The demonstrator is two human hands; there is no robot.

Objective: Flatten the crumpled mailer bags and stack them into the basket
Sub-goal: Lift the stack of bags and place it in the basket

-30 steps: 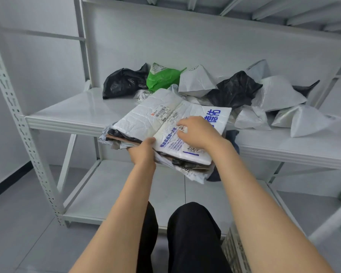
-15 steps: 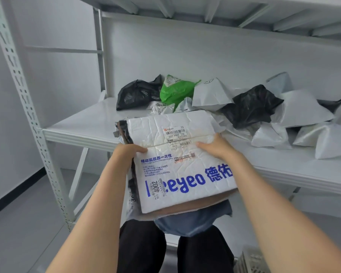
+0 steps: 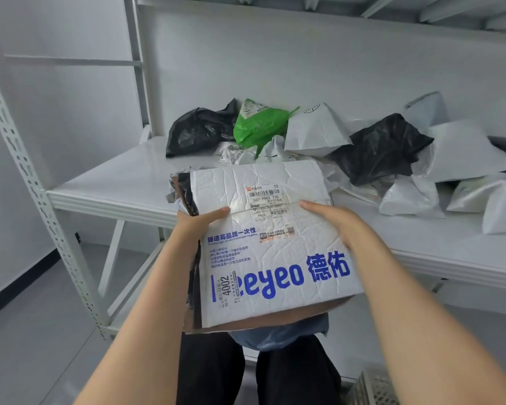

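A stack of flattened mailer bags [image 3: 275,258] hangs in the air in front of the shelf, over my lap, with a white bag with blue print on top. My left hand [image 3: 199,222] grips the stack's left edge, thumb on top. My right hand [image 3: 332,219] holds its right side, fingers lying on the top bag. Crumpled mailer bags lie on the shelf behind: a black one [image 3: 199,130], a green one [image 3: 257,124], a white one [image 3: 316,131], another black one [image 3: 383,147] and several white ones [image 3: 465,153]. A corner of the pale basket [image 3: 374,388] shows at the bottom right.
The white metal shelf [image 3: 114,182] has a bare stretch at its left. A perforated upright [image 3: 35,182] stands at the left, and another shelf board hangs overhead. My dark-trousered legs [image 3: 211,372] are below the stack.
The stack came off the shelf edge, turned so its print faces me, and moved closer. Both hands shifted from its near edge to its two sides.
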